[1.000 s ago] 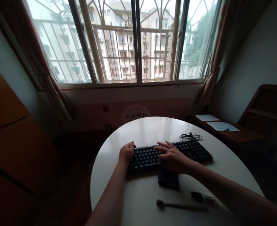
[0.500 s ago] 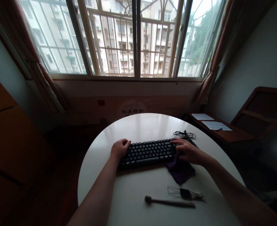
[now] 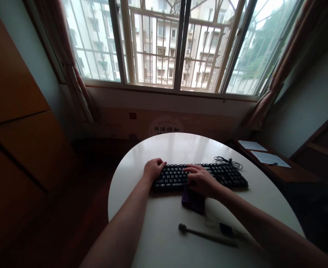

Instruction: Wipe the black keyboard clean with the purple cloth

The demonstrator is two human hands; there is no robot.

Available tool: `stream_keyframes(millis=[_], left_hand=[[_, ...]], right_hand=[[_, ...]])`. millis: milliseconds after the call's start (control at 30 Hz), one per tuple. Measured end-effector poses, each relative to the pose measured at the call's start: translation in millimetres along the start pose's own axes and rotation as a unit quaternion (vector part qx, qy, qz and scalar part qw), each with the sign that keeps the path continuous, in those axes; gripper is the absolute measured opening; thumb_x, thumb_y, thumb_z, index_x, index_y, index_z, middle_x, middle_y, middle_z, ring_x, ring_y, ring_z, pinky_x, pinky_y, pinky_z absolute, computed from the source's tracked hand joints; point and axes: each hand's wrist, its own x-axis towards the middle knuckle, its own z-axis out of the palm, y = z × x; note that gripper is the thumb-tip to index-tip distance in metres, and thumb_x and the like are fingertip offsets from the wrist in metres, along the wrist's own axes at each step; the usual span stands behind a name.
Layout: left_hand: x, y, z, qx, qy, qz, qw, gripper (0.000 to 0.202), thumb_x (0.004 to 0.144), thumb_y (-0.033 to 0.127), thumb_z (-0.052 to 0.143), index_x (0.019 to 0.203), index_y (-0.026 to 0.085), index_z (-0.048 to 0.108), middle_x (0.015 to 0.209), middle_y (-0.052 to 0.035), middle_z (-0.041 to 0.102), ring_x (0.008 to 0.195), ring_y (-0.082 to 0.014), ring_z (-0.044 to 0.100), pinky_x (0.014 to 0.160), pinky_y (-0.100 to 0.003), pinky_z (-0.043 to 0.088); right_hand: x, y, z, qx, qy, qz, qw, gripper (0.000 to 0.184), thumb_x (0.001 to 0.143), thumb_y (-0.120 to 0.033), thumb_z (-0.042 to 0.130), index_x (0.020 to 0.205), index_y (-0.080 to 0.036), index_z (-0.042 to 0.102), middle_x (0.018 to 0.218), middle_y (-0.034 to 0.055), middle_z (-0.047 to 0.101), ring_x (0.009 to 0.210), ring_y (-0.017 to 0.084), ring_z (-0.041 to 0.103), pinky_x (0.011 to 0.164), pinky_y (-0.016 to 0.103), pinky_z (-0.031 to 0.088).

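A black keyboard lies across the white round table. My left hand is closed around its left end, thumb on the top edge. Over the middle keys, my right hand is closed on a dark purple cloth, which hangs down past the keyboard's near edge onto the table. The keyboard's right section shows beyond my right wrist. Nearer me lies a brush with a bristled round head. Beside it is a wire tool with a dark block, blurred and partly hidden by my right forearm.
A coiled black cable rests behind the keyboard's right end. The white table has a rounded edge. To the right, papers and a dark pen lie on a brown wooden surface. An orange cabinet stands at left, and a barred window is ahead.
My right hand has moved left along the keys with the cloth, uncovering the keyboard's right section. My left hand stays on the left end. The whole view has shifted and tilted slightly.
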Motion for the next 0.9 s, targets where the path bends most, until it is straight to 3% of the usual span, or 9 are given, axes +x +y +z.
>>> stream_keyframes(millis=[167,300,467,733,900], left_hand=[[-2.2,0.0,-0.3,-0.007,0.001,0.010,1.000,0.025,0.084,0.042,0.059,0.074,0.022,0.071,0.072,-0.0008,0.069,0.069,-0.0163,0.060,0.062,-0.026,0.038],[-2.1,-0.2,0.4,-0.008,-0.005,0.016,1.000,0.024,0.084,0.041,0.060,0.073,0.023,0.072,0.072,-0.0008,0.070,0.069,-0.0163,0.060,0.062,-0.026,0.038],[-1.8,0.1,0.6,-0.010,-0.011,0.017,1.000,0.023,0.084,0.041,0.060,0.075,0.023,0.073,0.076,-0.0017,0.071,0.073,-0.0180,0.061,0.068,-0.027,0.040],[-2.9,1.7,1.1,-0.012,-0.019,0.017,1.000,0.024,0.084,0.043,0.060,0.077,0.024,0.073,0.079,-0.0020,0.072,0.077,-0.0193,0.063,0.070,-0.028,0.042],[-0.9,3.6,2.6,-0.005,-0.021,0.018,1.000,0.024,0.084,0.043,0.060,0.074,0.024,0.072,0.076,-0.0022,0.071,0.075,-0.0193,0.062,0.069,-0.028,0.040]], right_hand=[[41.8,-30.7,23.9,0.013,0.002,-0.046,0.999,0.009,0.069,-0.019,0.074,0.072,-0.022,0.065,0.122,0.0036,0.066,0.124,0.030,0.052,0.101,0.047,0.040],[49.9,-41.3,28.7,0.018,-0.006,-0.049,0.999,0.009,0.070,-0.020,0.074,0.073,-0.022,0.065,0.124,0.0033,0.066,0.125,0.029,0.052,0.103,0.046,0.040],[23.3,-29.5,10.9,0.004,-0.029,-0.012,1.000,0.010,0.071,-0.017,0.073,0.073,-0.021,0.064,0.125,0.0052,0.065,0.127,0.032,0.050,0.102,0.050,0.040],[-32.8,23.2,-20.3,0.017,-0.055,0.026,0.998,0.011,0.068,-0.014,0.071,0.071,-0.020,0.062,0.129,0.0073,0.061,0.129,0.031,0.048,0.103,0.047,0.041],[-25.8,13.3,-15.3,0.042,-0.039,0.028,0.998,0.013,0.067,-0.013,0.072,0.072,-0.020,0.064,0.128,0.0072,0.062,0.129,0.032,0.048,0.104,0.048,0.040]])
